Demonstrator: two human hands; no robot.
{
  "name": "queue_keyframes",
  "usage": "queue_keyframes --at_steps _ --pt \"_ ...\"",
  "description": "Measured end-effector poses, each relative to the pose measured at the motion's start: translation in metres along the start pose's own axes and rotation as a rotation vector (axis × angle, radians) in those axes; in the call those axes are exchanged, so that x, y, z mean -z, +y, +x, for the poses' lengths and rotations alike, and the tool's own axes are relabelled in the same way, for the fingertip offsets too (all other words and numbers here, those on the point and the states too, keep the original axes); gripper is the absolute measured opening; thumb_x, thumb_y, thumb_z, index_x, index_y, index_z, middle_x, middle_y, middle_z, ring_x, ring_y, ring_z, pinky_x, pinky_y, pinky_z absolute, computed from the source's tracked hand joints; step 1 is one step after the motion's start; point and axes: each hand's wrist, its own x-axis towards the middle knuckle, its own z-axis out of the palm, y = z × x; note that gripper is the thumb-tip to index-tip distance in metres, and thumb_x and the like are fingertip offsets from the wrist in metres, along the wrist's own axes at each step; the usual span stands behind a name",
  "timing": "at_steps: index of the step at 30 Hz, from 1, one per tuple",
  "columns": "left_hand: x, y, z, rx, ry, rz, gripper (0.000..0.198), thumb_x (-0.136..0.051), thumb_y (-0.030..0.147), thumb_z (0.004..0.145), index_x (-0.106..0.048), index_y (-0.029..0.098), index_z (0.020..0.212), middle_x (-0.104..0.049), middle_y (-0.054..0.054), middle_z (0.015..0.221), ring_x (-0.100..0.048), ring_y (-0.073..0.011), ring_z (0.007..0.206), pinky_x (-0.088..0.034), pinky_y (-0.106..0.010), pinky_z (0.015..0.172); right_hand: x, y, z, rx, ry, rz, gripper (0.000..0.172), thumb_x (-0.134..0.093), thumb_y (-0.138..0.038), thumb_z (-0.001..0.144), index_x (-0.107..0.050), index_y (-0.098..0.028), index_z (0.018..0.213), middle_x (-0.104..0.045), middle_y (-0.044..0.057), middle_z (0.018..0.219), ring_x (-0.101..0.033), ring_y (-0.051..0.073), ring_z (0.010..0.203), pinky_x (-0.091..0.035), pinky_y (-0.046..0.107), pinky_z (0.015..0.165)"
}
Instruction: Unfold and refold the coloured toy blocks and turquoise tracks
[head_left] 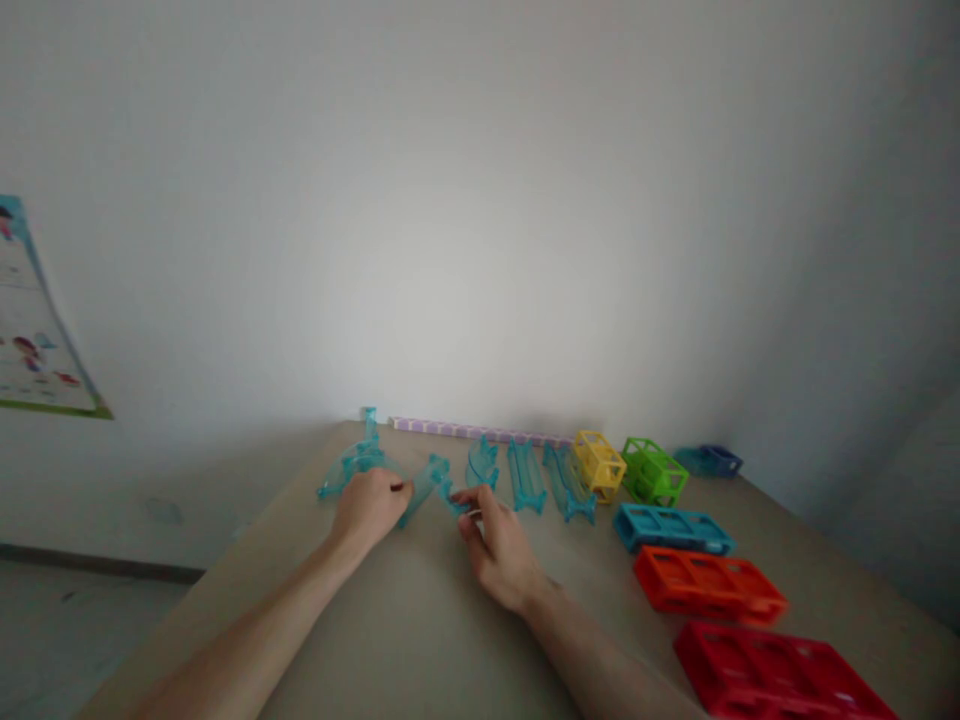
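Note:
My left hand (369,507) is closed in a pinch on a clear teal plastic track piece (422,484) that lies slanted on the beige table (420,620). My right hand (499,545) is closed too, its fingertips pinching a small teal piece (452,497) at the lower end of that track. More teal track pieces (349,466) lie just behind my left hand. Straight teal tracks (526,476) lie side by side beyond my right hand.
Open-frame blocks line the right side: yellow (599,464), green (653,471), dark blue (710,460), teal (672,529), orange (709,584) and red (772,670). A purple strip (480,432) runs along the wall. A poster (34,330) hangs at left.

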Motion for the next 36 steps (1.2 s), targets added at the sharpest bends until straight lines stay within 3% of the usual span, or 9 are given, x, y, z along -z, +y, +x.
queue_keyframes --at_steps 5,8,13,19,22,24,26,30,36 --pt "0.001 -0.001 0.001 0.069 0.059 -0.042 0.021 -0.053 0.034 0.079 -0.07 0.022 0.086 -0.069 -0.005 0.068 -0.063 -0.0215 0.064 -0.038 -0.028 0.058 0.004 -0.006 -0.001 0.026 -0.069 -0.084 0.023 -0.052 -0.014 0.081 -0.052 -0.021 0.102 -0.06 0.006 0.101 -0.056 0.02 0.097 -0.044 0.033 0.085" --pt "0.001 0.003 -0.004 0.041 0.024 -0.027 0.027 -0.057 0.035 0.078 -0.069 0.024 0.099 -0.071 -0.008 0.081 -0.065 -0.0245 0.076 -0.041 -0.029 0.064 0.004 -0.012 0.0 0.053 -0.13 -0.158 0.021 -0.062 -0.017 0.073 -0.055 -0.021 0.093 -0.06 0.005 0.098 -0.056 0.021 0.096 -0.043 0.032 0.083" --pt "-0.003 0.01 -0.012 0.014 -0.006 0.04 0.04 -0.061 0.036 0.075 -0.065 0.023 0.113 -0.067 -0.015 0.106 -0.063 -0.0293 0.096 -0.044 -0.033 0.077 0.002 -0.013 0.003 0.005 -0.144 -0.235 0.019 -0.069 -0.033 0.073 -0.058 -0.02 0.081 -0.062 0.003 0.084 -0.058 0.019 0.083 -0.044 0.028 0.073" --pt "-0.003 0.009 -0.01 0.005 -0.013 0.045 0.042 -0.06 0.035 0.077 -0.062 0.023 0.117 -0.068 -0.013 0.104 -0.063 -0.0288 0.094 -0.045 -0.034 0.078 0.0 -0.007 0.003 -0.116 -0.086 -0.279 0.025 -0.069 -0.043 0.074 -0.058 -0.021 0.074 -0.063 0.001 0.069 -0.057 0.016 0.063 -0.039 0.025 0.057" --pt "0.0 0.002 -0.004 0.04 0.096 0.001 0.035 -0.049 0.04 0.085 -0.064 0.022 0.111 -0.068 -0.011 0.102 -0.063 -0.0257 0.089 -0.045 -0.033 0.079 -0.001 -0.004 0.002 -0.212 -0.057 -0.311 0.03 -0.071 -0.049 0.071 -0.06 -0.021 0.073 -0.062 0.002 0.065 -0.057 0.016 0.059 -0.037 0.025 0.053" --pt "0.003 -0.006 0.002 0.054 0.22 0.038 0.034 -0.042 0.03 0.088 -0.064 0.021 0.113 -0.065 -0.011 0.105 -0.061 -0.0244 0.091 -0.043 -0.034 0.083 -0.002 -0.001 0.001 -0.225 -0.035 -0.348 0.029 -0.072 -0.047 0.069 -0.06 -0.02 0.072 -0.062 0.003 0.066 -0.057 0.017 0.06 -0.037 0.025 0.054" --pt "0.005 -0.015 0.008 0.02 0.283 0.133 0.039 -0.044 0.017 0.082 -0.064 0.017 0.116 -0.063 -0.013 0.11 -0.055 -0.0268 0.101 -0.038 -0.036 0.091 -0.002 0.0 0.001 -0.203 -0.027 -0.366 0.022 -0.071 -0.04 0.071 -0.059 -0.021 0.071 -0.062 0.003 0.066 -0.057 0.018 0.062 -0.038 0.026 0.056" --pt "0.005 -0.028 0.012 -0.045 0.202 0.19 0.052 -0.047 0.006 0.071 -0.063 0.019 0.119 -0.058 -0.01 0.125 -0.051 -0.0279 0.101 -0.035 -0.038 0.091 -0.002 -0.002 0.001 -0.143 -0.034 -0.318 0.007 -0.065 -0.021 0.071 -0.058 -0.02 0.072 -0.061 0.003 0.072 -0.057 0.016 0.067 -0.04 0.025 0.06" --pt "0.007 -0.027 0.009 -0.013 0.175 0.229 0.047 -0.05 0.014 0.077 -0.061 0.026 0.121 -0.061 -0.011 0.116 -0.043 -0.032 0.104 -0.034 -0.04 0.083 -0.004 -0.004 -0.002 -0.132 0.034 -0.226 0.018 -0.061 -0.014 0.068 -0.058 -0.018 0.086 -0.059 0.006 0.091 -0.056 0.016 0.076 -0.043 0.026 0.067"
